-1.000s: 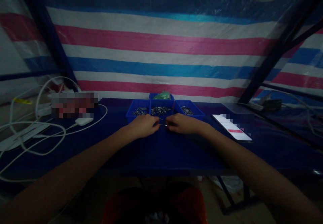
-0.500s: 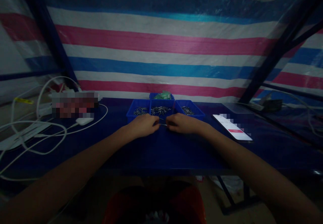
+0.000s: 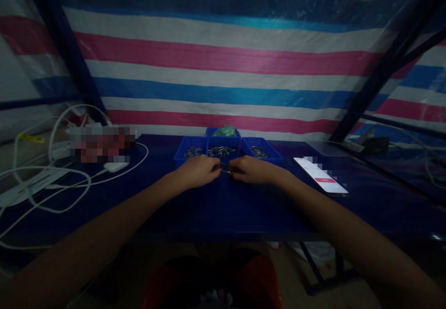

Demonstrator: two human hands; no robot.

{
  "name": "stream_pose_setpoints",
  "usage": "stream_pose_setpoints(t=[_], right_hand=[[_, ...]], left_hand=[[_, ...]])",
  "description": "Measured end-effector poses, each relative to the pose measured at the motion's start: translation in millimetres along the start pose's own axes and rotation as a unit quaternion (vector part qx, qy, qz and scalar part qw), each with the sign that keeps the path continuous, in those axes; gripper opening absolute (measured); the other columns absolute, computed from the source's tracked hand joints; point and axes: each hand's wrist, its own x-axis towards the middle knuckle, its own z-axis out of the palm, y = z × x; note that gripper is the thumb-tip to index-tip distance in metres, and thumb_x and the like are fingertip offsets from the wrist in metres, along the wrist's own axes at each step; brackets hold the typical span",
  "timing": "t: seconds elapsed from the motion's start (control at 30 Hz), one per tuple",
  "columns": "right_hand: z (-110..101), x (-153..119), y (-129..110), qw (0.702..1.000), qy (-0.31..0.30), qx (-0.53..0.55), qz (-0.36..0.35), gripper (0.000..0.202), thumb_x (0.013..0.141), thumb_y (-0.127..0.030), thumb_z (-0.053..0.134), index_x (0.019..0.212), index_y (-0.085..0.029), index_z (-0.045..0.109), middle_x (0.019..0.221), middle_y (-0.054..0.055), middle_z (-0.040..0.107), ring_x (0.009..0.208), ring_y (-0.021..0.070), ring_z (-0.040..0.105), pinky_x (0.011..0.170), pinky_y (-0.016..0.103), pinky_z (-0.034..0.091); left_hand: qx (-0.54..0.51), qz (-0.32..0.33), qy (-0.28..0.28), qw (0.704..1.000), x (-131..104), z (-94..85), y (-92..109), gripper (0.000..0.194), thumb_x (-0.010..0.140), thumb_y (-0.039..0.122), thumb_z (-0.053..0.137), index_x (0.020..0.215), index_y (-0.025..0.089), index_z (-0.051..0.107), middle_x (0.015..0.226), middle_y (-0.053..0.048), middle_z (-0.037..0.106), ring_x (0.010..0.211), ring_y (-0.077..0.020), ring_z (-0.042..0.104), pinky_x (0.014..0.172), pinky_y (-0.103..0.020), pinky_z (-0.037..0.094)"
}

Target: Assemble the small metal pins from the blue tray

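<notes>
My left hand (image 3: 201, 170) and my right hand (image 3: 249, 169) face each other just above the blue table, with only a narrow gap between the fingertips. A thin, shiny metal pin (image 3: 226, 172) spans that gap. Both hands are closed in a pinch, one at either end of it, and the fingers hide its ends. Right behind the hands stand blue bins: the left bin (image 3: 179, 152), the middle bin (image 3: 239, 147) and the right bin (image 3: 275, 154). Small, slender metal pieces (image 3: 220, 151) lie in them, too dark to make out exactly.
Green packets (image 3: 225, 131) fill another blue bin at the back. A lit phone (image 3: 320, 175) lies to the right on the table (image 3: 223, 211). White cables (image 3: 88, 179) and a white adapter (image 3: 116, 166) spread over the left side. Striped sheeting (image 3: 223, 58) hangs behind, between blue metal posts.
My left hand has shifted very slightly right, toward my right hand, so a little less of the pin shows between them. The bins have stayed put.
</notes>
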Motion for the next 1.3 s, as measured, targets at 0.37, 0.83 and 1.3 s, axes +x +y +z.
stream_pose_setpoints(t=[0.37,0.83,1.3], right_hand=[[1.1,0.3,-0.8,1.0,0.004,-0.005,0.005,0.009,0.077,-0.018,0.044,0.079,-0.015,0.052,0.072,0.004,0.056,0.062,0.0116,0.049,0.06,0.024,0.035],[0.3,0.3,-2.0,1.0,0.001,0.004,0.006,0.009,0.077,-0.019,0.044,0.079,-0.015,0.052,0.072,0.003,0.056,0.064,0.0121,0.049,0.06,0.025,0.034],[1.7,0.9,-0.5,1.0,0.007,-0.008,-0.002,0.011,0.078,-0.02,0.044,0.08,-0.014,0.053,0.075,0.005,0.058,0.065,0.0127,0.051,0.061,0.025,0.035]], left_hand=[[0.01,0.001,-0.002,1.0,0.7,3.4,-1.6,0.026,0.081,0.037,0.039,0.085,0.02,0.058,0.068,-0.003,0.059,0.058,-0.0133,0.051,0.051,-0.025,0.03],[-0.089,0.052,0.004,0.995,4.9,7.4,-3.7,0.023,0.08,0.031,0.04,0.082,0.017,0.057,0.061,0.0,0.056,0.055,-0.0094,0.048,0.051,-0.023,0.029],[-0.134,0.082,0.013,0.988,6.4,9.2,2.2,0.021,0.08,0.027,0.04,0.081,0.015,0.057,0.071,-0.001,0.058,0.062,-0.0084,0.05,0.058,-0.02,0.036]])
